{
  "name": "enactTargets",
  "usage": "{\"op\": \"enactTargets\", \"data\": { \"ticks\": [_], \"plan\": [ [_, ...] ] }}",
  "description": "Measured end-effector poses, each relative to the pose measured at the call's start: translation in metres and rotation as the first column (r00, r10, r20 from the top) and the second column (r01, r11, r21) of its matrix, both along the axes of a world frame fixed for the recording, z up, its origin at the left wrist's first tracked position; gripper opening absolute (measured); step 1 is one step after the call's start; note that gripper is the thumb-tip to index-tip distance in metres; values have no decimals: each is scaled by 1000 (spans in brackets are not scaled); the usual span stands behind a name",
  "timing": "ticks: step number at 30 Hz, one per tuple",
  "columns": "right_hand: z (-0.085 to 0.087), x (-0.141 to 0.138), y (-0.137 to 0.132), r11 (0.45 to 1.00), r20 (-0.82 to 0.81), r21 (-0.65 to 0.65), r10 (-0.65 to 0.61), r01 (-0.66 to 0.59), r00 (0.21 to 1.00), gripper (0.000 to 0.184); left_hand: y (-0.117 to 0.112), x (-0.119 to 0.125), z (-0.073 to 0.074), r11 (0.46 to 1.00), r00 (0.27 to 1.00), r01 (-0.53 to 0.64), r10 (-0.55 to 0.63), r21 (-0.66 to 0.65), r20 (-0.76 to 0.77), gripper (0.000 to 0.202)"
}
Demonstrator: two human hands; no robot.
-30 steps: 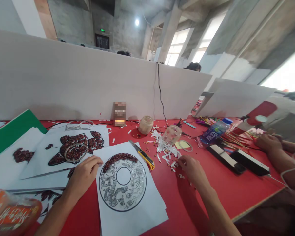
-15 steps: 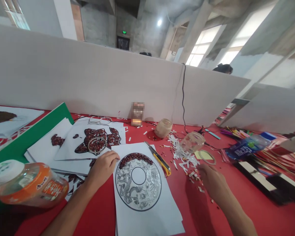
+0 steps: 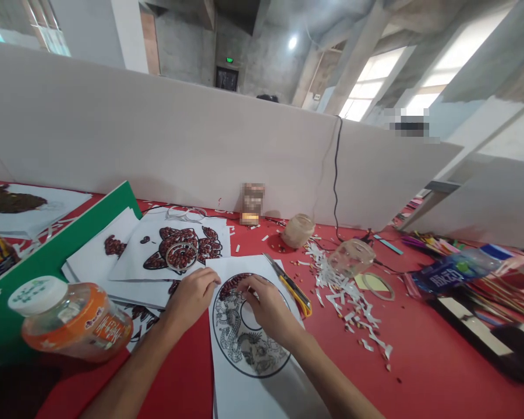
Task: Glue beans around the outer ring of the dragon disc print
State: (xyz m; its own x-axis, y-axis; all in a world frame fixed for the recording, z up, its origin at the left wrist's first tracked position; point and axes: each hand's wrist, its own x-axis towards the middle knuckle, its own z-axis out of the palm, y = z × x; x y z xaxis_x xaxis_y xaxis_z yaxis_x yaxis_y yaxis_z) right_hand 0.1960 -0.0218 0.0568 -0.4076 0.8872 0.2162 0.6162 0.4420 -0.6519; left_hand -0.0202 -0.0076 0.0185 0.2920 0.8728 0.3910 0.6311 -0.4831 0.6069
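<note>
Inlay is judged underway; exact fingertip placement is called for next. By the upper-left corner of the sheet (image 3: 229, 398), the left hand (image 3: 194, 295) is held half-curled. Rightward, the printed disc (image 3: 227, 334), dark beans (image 3: 230, 285) along its rim, is partly covered by the loosely curled right hand (image 3: 268, 305); whether anything is pinched by either is not discernible.

Craft workroom, as I see it remotely: bare concrete wall (image 3: 271, 70) at twelve o'clock, windows (image 3: 371, 78) at one, white partition (image 3: 201, 145), red worktable (image 3: 436, 349) bearing paper scraps (image 3: 321, 276), patterned sheet (image 3: 227, 349) and utility knife (image 3: 289, 283).
</note>
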Motion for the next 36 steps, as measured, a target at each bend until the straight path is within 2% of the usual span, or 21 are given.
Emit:
{"op": "enactTargets", "data": {
  "ticks": [4,8,17,19,21,24,27,31,33,36],
  "plan": [
    [-7,-10,15,999,-33,-18,48,-49,998,20,0,0,1,1000,1000,-3,3,-23,-6,28],
    [-12,-12,18,997,0,-35,63,-63,998,23,0,0,1,999,1000,-6,5,-36,-15,28],
    [-11,-10,16,999,13,53,-8,7,1000,24,0,0,-1,1000,1000,-5,5,-5,-19,28],
    [-10,-5,12,994,72,114,-13,5,997,27,1,0,-2,1000,1000,-5,5,-1,-16,28],
    [-10,-1,6,980,210,192,10,-51,978,33,1,0,-2,1000,1000,-4,4,2,-16,28],
    [-10,2,-5,946,449,290,1,-147,894,39,1,0,-2,1000,1000,-4,4,5,-23,27],
    [-9,0,-11,921,591,345,-64,-180,804,32,0,0,-1,1000,999,-8,8,3,-32,27],
    [-5,-6,-12,906,686,365,-108,-212,719,23,-1,1,2,1000,999,-7,6,-9,-40,26],
    [-4,-8,-12,905,695,366,-110,-218,710,25,-1,1,2,1000,999,-5,4,-5,-41,26],
    [-5,-8,-13,906,679,360,-92,-221,728,38,-1,1,2,1000,999,-6,5,-14,-36,26]
  ]
}}
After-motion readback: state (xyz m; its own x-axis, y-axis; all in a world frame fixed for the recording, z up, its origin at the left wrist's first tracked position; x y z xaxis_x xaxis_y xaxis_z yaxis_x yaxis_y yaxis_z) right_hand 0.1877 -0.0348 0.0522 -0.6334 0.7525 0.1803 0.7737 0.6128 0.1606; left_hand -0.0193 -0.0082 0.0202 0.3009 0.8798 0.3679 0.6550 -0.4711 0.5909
